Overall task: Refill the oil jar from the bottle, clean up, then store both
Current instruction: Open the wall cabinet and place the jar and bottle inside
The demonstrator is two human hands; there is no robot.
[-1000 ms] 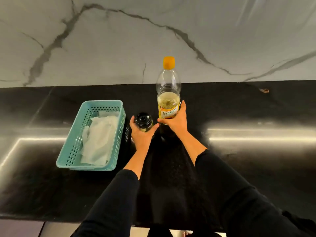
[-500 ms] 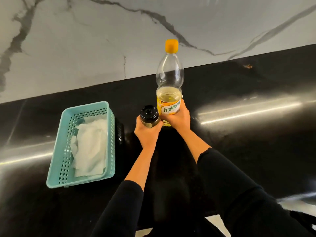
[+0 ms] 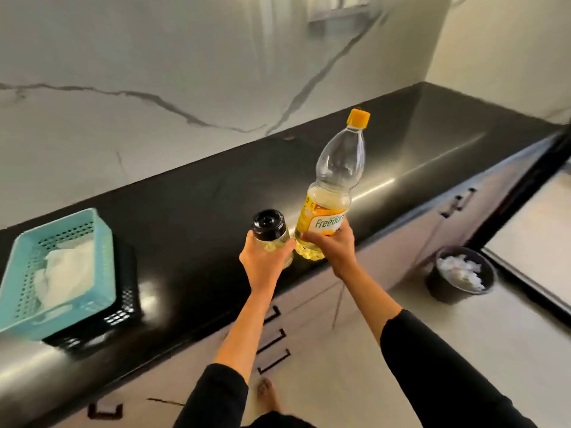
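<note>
step: storing, both capped | left hand [image 3: 265, 257] fingers wrapped round small glass oil jar with black lid [image 3: 269, 226] | right hand [image 3: 330, 248] grasps tall clear plastic bottle with orange cap [image 3: 338, 177], tilted, seemingly lifted over black countertop [image 3: 200, 211] edge | next: carry to storage, keep level

One plastic oil bottle [image 3: 332, 186] with one orange cap [image 3: 358, 117] and one black-lidded oil jar [image 3: 268, 227] are seen above a single black countertop [image 3: 185, 205], along with two bare hands, a left hand [image 3: 262, 261] and a right hand [image 3: 332, 247]. Two baskets sit at the left, one teal basket [image 3: 105, 267] and one black basket [image 3: 126, 304], while one dark bin [image 3: 448, 291] and one bare foot [image 3: 267, 393] show on the floor. Drawer handles [image 3: 273, 361] number six, as far as the blur lets them be counted.
</note>
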